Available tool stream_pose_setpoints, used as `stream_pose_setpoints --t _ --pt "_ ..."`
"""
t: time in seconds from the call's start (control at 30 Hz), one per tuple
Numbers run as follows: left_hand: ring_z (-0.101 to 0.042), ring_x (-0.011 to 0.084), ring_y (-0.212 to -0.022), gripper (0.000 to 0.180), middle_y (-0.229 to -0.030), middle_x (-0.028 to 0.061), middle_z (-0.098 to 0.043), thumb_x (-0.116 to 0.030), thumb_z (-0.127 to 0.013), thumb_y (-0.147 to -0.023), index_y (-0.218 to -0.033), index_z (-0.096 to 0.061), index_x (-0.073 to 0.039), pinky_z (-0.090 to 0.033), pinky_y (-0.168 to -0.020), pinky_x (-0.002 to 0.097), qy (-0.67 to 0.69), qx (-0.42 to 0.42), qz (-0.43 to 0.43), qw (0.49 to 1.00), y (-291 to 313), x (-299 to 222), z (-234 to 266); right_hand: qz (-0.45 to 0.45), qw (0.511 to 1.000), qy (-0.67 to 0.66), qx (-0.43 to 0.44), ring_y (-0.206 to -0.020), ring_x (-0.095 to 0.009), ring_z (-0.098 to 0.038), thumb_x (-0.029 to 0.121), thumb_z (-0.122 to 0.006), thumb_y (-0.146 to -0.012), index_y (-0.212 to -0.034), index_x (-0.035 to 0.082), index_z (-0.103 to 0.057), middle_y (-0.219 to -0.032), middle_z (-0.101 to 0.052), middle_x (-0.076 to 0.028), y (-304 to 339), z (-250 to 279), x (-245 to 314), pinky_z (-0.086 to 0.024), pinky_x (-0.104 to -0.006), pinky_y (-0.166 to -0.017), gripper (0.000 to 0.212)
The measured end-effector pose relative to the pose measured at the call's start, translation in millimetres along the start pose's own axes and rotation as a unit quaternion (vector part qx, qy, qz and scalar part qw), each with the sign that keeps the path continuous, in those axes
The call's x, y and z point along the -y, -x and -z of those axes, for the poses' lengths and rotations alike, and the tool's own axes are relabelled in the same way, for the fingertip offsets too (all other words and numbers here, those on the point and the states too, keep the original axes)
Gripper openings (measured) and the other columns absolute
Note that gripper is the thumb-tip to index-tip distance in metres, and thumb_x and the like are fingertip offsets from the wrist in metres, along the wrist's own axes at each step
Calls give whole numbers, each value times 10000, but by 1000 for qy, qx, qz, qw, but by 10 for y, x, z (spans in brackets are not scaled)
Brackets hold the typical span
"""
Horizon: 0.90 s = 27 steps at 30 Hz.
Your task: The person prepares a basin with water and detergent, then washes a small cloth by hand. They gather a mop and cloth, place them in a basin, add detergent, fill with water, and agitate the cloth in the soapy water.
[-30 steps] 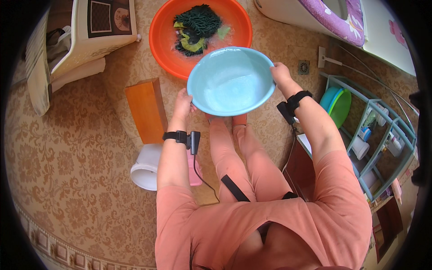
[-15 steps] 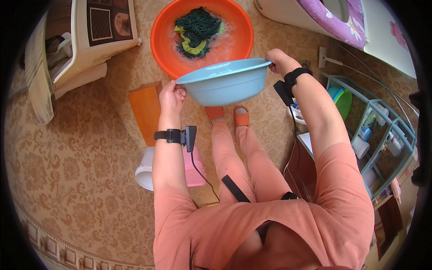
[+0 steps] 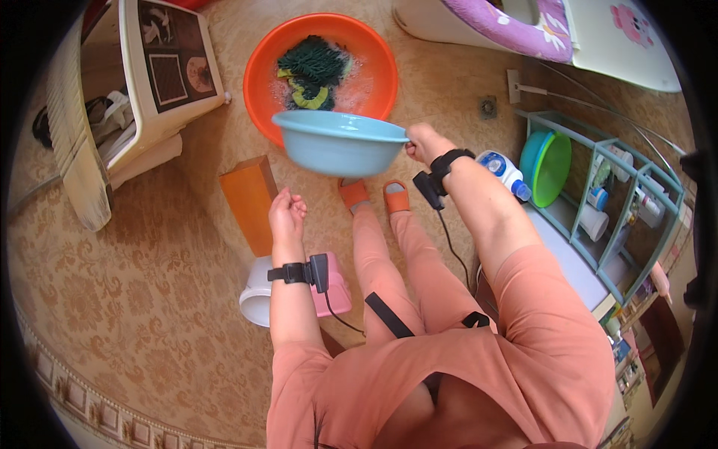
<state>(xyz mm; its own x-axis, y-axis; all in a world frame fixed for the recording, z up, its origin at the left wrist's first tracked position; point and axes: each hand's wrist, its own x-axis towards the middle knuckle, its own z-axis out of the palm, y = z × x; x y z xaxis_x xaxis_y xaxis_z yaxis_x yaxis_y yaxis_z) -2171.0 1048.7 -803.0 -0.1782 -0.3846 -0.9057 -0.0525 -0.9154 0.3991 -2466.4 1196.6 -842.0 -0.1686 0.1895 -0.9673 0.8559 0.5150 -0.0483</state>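
A light blue plastic basin [image 3: 340, 150] hangs tilted in the air, overlapping the near edge of a larger orange basin [image 3: 258, 93]. My right hand [image 3: 428, 142] grips the blue basin by its right rim, fingers closed round it. Below and left of the blue basin, my left hand [image 3: 286, 213] is apart from it with loosely bent fingers and nothing in them. In the orange basin, a dark green shaggy cloth [image 3: 314, 61] with a yellow-green part lies in sudsy water. The blue basin's inside is mostly hidden.
A wooden block stool [image 3: 249, 206] stands beside my left hand, near a white bucket [image 3: 256, 295] and pink tub [image 3: 338, 292]. An open washing machine [image 3: 172, 67] is far left. A toilet [image 3: 426, 22] and a shelf rack [image 3: 591, 194] are on the right.
My left hand has let go of the blue basin's left rim and dropped lower. My right hand, still gripping the basin, has moved left and slightly down in the picture.
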Motion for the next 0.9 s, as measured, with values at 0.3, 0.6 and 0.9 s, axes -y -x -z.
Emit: stream_pose_setpoints --t 0.3,0.6,0.9 --pt "-548 136 -553 279 -785 86 -565 -127 -454 -923 -1179 -413 -22 -445 -466 226 -147 45 14 988 648 117 -170 53 986 -150 58 -485 -144 -479 55 -503 -783 -878 10 -532 -666 -535 -74 600 448 -1040 -351 -241 -393 109" --pt "-553 140 -552 284 -774 79 -573 -139 -447 -899 -1157 -445 -21 -450 -481 244 -351 69 18 934 1382 253 -175 44 973 -223 -34 -618 -183 -501 84 -495 -784 -1027 50 -464 -791 -527 -85 1315 1814 -1839 -403 -280 -450 247" --pt "-545 141 -584 304 -790 74 -580 -156 -479 -888 -1152 -480 -7 -470 -513 267 -495 92 10 864 1943 143 -82 126 933 -290 -171 -509 -196 -511 77 -481 -775 -1017 9 -476 -790 -548 -134 1862 2451 -2433 -407 -292 -386 251"
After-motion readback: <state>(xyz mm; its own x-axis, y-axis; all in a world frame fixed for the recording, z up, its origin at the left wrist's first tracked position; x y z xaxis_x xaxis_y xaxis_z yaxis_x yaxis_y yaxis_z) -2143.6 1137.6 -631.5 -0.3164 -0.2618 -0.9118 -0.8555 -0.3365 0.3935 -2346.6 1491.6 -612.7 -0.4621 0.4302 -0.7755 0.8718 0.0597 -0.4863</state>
